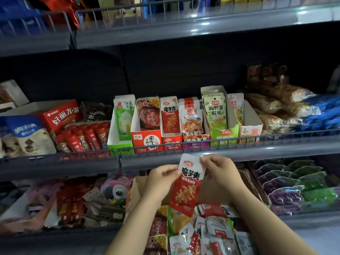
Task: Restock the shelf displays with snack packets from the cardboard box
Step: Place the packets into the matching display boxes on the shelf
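A red and white snack packet (187,186) hangs upright just below the middle shelf's front rail. My left hand (161,179) pinches its left edge and my right hand (220,170) pinches its top right corner. Under my hands stands the open cardboard box (139,188), holding several loose packets (206,230) in red, white, green and orange. On the shelf above, a matching red display carton (171,142) holds the same kind of packet (170,115) upright, between a red carton (145,140) and a purple carton (196,138).
A wire rail (202,142) runs along the middle shelf's front edge. Green (120,144), light-green (223,137) and orange (250,134) cartons flank the row. Red stick packs (82,137) lie left, bagged goods (279,102) right. The lower shelf holds purple and green jelly packs (294,186).
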### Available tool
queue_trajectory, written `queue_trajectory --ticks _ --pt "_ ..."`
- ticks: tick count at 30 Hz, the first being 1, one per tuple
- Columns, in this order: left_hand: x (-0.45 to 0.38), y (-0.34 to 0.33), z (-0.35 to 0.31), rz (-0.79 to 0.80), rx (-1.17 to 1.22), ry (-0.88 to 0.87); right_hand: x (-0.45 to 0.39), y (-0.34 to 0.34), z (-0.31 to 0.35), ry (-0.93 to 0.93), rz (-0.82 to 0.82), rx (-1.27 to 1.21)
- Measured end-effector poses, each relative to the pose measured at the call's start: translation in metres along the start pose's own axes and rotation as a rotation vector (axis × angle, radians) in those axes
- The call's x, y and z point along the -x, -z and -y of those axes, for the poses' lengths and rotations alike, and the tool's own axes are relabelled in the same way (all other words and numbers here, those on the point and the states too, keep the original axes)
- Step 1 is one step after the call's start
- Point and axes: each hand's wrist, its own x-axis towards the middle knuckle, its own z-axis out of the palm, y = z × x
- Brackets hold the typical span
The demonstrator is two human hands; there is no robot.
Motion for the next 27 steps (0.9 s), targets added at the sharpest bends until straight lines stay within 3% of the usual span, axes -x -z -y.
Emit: queue_trajectory --ticks 9,22,27 --pt "-0.015 0.014 -0.004 0.260 0.147 0.210 -0.011 -0.003 0.004 -0.233 -0.070 -0.350" --pt "-0.028 0.028 -0.018 0.054 0.350 0.079 -0.035 -0.017 0.046 -0.126 0.066 -0.330" --pt "-0.032 0.032 -0.023 0.131 0.414 0.073 -0.049 -0.022 0.060 -0.124 0.012 -0.323"
